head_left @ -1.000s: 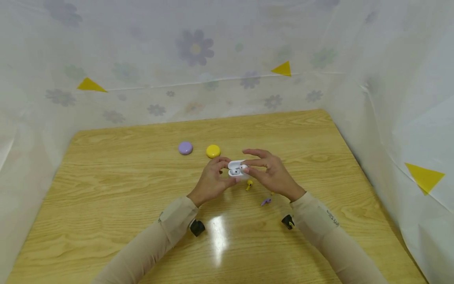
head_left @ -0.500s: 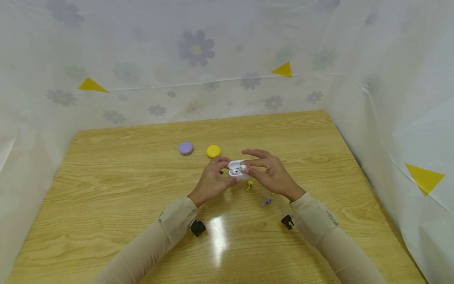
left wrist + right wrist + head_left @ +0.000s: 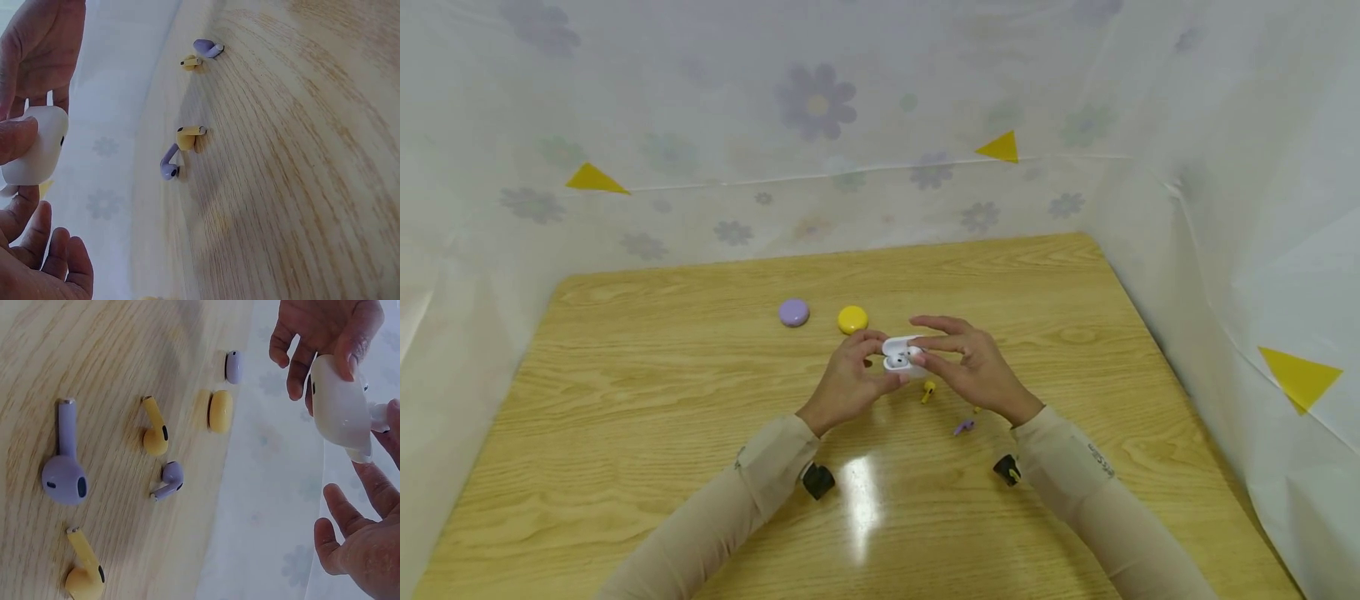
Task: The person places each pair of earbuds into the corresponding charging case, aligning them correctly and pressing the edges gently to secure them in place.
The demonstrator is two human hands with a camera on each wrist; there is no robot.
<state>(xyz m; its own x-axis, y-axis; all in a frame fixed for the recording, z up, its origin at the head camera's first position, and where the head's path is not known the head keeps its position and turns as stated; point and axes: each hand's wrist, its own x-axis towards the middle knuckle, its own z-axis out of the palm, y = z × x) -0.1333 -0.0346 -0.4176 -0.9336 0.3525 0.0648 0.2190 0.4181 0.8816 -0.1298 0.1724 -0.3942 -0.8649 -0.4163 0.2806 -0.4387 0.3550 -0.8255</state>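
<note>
My left hand [image 3: 846, 383] grips a white earbud charging case [image 3: 897, 364] by its left end, lid up, above the table. One white earbud sits in the case's left slot. With thumb and index finger my right hand [image 3: 981, 372] pinches a second white earbud [image 3: 378, 415] at the right slot; its other fingers are spread. The fingers partly hide this earbud in the head view. On the table below lie a yellow earbud [image 3: 928, 392] and a purple earbud [image 3: 964, 427]. Another yellow earbud [image 3: 85, 575] and another purple earbud [image 3: 169, 481] show in the right wrist view.
A round purple case [image 3: 793, 312] and a round yellow case [image 3: 853, 320] stand closed behind the hands on the wooden table [image 3: 662, 375]. White flowered sheeting [image 3: 880, 200] with yellow triangles walls the back and sides.
Both hands stay nearly in place. The white earbud at the right slot tilts very slightly between the right fingers; the case remains in the left hand.
</note>
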